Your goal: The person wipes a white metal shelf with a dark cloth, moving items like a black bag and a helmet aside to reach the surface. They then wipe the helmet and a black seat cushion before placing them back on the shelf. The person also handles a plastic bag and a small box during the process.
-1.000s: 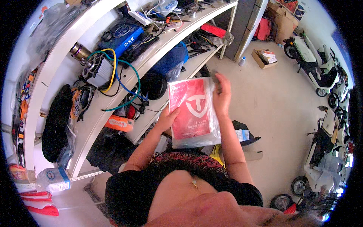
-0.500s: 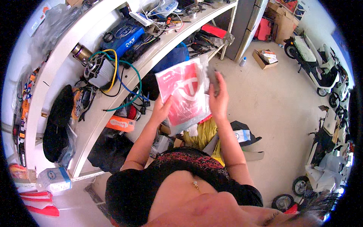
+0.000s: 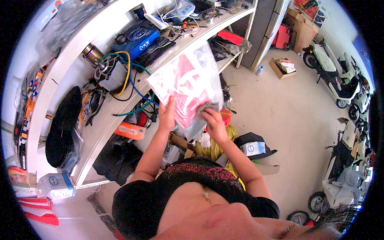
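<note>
A red and white packet in clear plastic wrap (image 3: 186, 76) is tilted up in front of me, its surface shiny with glare. My left hand (image 3: 167, 117) grips its lower left edge, the thumb lying over the front. At the lower right corner of the packet, my right hand (image 3: 216, 127) pinches a dark grey, crumpled, cloth-like piece (image 3: 209, 107) and presses it against the wrap. The palm side of the right hand is hidden. Below the hands, a bundle of yellow fabric (image 3: 208, 150) lies beside a red item.
A long white shelf (image 3: 108, 132) on the left carries a blue case (image 3: 138, 42), a motor-like part with coloured hoses (image 3: 110, 76) and tools. An orange box (image 3: 130, 131) sits beneath. On the floor stand an open carton (image 3: 283, 69) and a bottle (image 3: 259, 71); scooters (image 3: 336, 84) line the right.
The packet has turned and tipped, its lower part swinging right. My right hand has moved from beside the upper right edge down to the lower right corner, bringing the grey piece onto the wrap.
</note>
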Demonstrator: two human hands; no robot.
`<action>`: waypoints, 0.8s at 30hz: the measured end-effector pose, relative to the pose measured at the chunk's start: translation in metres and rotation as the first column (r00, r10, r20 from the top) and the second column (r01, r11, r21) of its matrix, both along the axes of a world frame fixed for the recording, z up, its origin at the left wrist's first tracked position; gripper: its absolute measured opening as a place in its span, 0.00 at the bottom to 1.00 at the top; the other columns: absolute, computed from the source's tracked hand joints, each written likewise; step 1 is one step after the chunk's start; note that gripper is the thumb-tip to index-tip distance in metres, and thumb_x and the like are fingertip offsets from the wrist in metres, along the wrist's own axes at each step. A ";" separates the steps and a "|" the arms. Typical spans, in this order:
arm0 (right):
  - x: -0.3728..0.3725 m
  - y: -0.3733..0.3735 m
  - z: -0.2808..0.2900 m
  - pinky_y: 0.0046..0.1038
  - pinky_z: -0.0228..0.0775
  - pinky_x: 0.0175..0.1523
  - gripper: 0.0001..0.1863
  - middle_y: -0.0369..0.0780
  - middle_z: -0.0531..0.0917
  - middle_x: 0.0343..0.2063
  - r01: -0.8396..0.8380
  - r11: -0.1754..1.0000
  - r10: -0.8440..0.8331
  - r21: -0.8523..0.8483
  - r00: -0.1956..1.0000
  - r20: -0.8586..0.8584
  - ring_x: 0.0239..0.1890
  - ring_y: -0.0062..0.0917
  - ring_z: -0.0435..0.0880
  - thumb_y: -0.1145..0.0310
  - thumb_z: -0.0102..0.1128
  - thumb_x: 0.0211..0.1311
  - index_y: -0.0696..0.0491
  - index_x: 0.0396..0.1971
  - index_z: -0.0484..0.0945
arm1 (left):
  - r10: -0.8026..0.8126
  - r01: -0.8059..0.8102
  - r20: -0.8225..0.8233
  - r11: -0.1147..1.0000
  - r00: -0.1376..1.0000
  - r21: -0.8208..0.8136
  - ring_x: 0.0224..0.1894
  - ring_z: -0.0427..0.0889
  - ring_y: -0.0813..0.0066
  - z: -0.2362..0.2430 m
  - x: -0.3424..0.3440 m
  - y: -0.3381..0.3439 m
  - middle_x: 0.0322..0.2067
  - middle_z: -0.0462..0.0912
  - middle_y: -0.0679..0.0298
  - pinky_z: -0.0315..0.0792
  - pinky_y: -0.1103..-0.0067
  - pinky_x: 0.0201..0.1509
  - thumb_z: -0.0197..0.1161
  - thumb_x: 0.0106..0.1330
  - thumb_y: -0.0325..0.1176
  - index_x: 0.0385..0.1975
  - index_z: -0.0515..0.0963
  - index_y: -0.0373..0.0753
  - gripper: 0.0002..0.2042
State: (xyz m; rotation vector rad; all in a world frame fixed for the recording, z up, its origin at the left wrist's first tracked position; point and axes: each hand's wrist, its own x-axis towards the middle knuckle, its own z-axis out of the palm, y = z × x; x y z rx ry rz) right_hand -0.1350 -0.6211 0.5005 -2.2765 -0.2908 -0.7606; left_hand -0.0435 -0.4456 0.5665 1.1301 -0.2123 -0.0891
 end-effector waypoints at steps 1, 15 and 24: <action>0.000 -0.010 -0.020 0.30 0.65 0.49 0.23 0.41 0.73 0.44 0.075 0.976 -0.050 0.203 0.991 -0.124 0.44 0.34 0.73 0.84 0.52 0.44 0.54 0.44 0.71 | 0.051 -0.056 0.060 0.995 0.997 0.082 0.50 0.67 0.77 0.006 0.002 0.002 0.50 0.68 0.61 0.61 0.79 0.54 0.48 0.66 0.31 0.53 0.60 0.31 0.18; -0.038 -0.003 -0.027 0.41 0.55 0.59 0.32 0.37 0.68 0.53 0.343 -0.182 0.466 0.921 0.855 -0.227 0.56 0.32 0.64 0.40 0.47 0.54 0.45 0.54 0.63 | -0.023 -0.017 -0.136 0.958 0.990 -0.285 0.50 0.70 0.66 0.002 -0.022 -0.017 0.50 0.68 0.59 0.66 0.69 0.53 0.49 0.65 0.34 0.54 0.59 0.35 0.19; -0.036 -0.017 -0.004 0.24 0.66 0.46 0.19 0.34 0.77 0.39 0.301 0.061 0.419 0.952 0.858 -0.298 0.40 0.20 0.75 0.71 0.58 0.53 0.52 0.47 0.70 | -0.206 0.206 0.006 0.979 0.979 0.005 0.49 0.70 0.72 -0.029 -0.043 0.008 0.48 0.70 0.60 0.63 0.76 0.53 0.56 0.59 0.32 0.52 0.62 0.31 0.22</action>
